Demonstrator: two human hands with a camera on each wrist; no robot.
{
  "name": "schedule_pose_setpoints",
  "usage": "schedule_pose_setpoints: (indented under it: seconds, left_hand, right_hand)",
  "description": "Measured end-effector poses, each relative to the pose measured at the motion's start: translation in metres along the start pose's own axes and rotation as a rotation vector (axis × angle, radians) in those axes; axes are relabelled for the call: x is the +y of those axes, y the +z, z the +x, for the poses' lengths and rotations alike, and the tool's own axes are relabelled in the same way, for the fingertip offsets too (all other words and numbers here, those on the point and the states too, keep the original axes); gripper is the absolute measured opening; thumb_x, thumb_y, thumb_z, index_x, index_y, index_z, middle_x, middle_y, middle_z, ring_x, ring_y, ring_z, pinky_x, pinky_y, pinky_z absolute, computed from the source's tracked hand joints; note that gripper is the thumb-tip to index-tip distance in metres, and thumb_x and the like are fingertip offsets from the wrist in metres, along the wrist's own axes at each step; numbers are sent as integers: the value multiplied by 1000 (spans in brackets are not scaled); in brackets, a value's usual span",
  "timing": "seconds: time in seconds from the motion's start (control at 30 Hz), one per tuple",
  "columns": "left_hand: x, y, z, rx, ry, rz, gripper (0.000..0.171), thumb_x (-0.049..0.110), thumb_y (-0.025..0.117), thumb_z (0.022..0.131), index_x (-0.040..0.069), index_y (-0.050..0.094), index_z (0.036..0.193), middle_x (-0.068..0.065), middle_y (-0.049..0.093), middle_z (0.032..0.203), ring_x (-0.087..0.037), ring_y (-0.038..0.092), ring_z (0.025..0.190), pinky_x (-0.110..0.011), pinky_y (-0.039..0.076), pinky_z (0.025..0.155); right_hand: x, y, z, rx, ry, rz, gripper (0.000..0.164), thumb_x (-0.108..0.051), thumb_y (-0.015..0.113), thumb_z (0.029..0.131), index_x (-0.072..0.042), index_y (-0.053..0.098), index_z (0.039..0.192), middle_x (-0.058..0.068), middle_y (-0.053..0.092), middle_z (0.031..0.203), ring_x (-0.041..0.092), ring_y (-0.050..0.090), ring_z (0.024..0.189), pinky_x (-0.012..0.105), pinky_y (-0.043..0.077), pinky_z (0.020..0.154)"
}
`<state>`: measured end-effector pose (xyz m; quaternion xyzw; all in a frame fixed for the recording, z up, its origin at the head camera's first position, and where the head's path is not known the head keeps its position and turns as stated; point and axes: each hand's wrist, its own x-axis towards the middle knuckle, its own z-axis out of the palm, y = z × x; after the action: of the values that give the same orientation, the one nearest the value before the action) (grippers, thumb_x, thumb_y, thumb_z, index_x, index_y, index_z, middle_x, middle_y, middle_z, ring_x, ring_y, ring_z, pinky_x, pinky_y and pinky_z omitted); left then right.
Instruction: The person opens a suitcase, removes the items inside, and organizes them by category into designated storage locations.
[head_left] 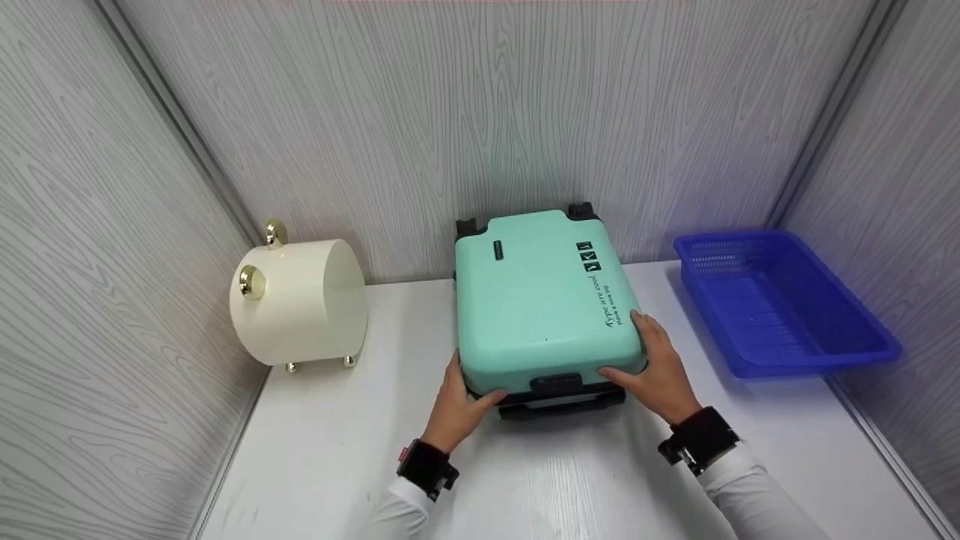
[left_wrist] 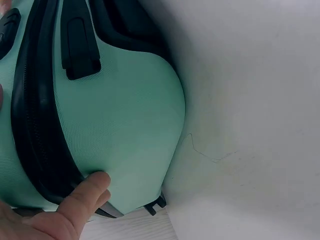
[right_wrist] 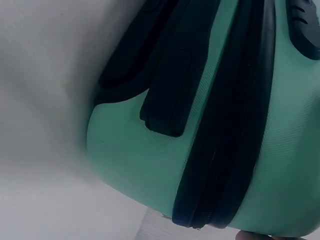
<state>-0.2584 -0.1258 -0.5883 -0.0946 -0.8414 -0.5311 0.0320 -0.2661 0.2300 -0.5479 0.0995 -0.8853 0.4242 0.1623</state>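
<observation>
A mint-green hard-shell suitcase lies flat on the white table, its wheels toward the back wall and its handle end facing me. My left hand grips the near left corner, thumb on the end face and fingers along the side. At the near right corner, my right hand holds the case the same way. In the left wrist view, fingers press on the shell beside the black zipper band. The right wrist view shows the black handle and a bit of a finger at the bottom edge.
To the left stands a cream rounded box with gold ears and small gold feet. A blue plastic basket sits on the right. Grey wood-grain panels enclose the white table at the back and both sides.
</observation>
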Motion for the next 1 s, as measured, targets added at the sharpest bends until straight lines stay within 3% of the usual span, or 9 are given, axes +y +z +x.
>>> schedule_pose_setpoints:
  seconds: [0.3,0.5,0.7,0.87,1.0]
  left_hand:
    - [-11,-17,-1,-37,97,-17,113,43,84,97,10,9,175,-14,34,175,-34,36,161,-55,32,130]
    - [-15,-30,-6,-75,71,-33,114,43,84,96,17,7,176,-8,34,175,-29,37,161,-51,33,130]
    - [-20,-36,-11,-74,67,-36,112,44,83,97,18,8,176,-9,33,176,-33,36,161,-56,32,130]
    - [-20,-37,-15,-57,58,-21,113,45,84,96,16,9,176,-11,32,177,-33,35,162,-57,32,130]
    - [-14,-35,-21,-6,31,80,113,49,84,95,8,14,174,-17,34,175,-36,38,160,-58,36,128]
  right_hand:
    - [-15,13,-14,69,-23,-66,111,-26,101,77,1,40,165,39,41,160,59,53,139,70,48,110]
    - [-27,21,-26,112,-29,-107,108,-26,103,75,2,45,162,40,47,154,60,63,125,69,54,101]
    - [-34,27,-36,139,-58,-119,105,-25,102,76,4,47,160,41,49,150,59,68,115,68,58,94]
    - [-34,27,-39,125,-67,-103,103,-23,101,79,4,45,161,40,47,152,58,67,118,67,57,96]
    - [-30,20,-36,94,-77,-52,98,-22,98,82,3,45,161,36,47,153,54,60,132,66,53,105]
